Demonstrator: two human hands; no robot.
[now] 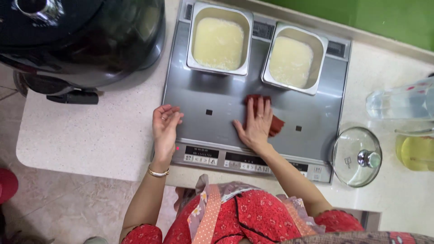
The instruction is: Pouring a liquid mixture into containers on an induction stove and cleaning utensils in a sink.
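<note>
A dark red cloth [262,113] lies bunched on the flat silver surface of a built-in cooktop [217,97], toward its middle and just in front of the right-hand pan. The right hand [256,124] lies flat on top of it, palm down and fingers spread and extended, pressing on the cloth rather than gripping it; parts of the cloth show beyond the fingertips and to the right of the palm. The left hand [165,128] rests at the cooktop's left edge, its fingers loosely curled and holding nothing, a gold bangle [158,172] at the wrist.

Behind the hands, two rectangular metal pans sit side by side at the back of the cooktop, each filled with a pale yellowish mixture: the left pan [219,38] and the right pan [294,58]. A strip of control panel [226,158] runs along the cooktop's front edge, nearest the person, who wears a red patterned garment under an apron [212,203].

On the speckled light countertop [90,131], a large black appliance [81,40] stands at left. At right lie a glass lid [357,157] with a metal knob, a clear jug [400,101], and a container of yellow liquid [416,151].
</note>
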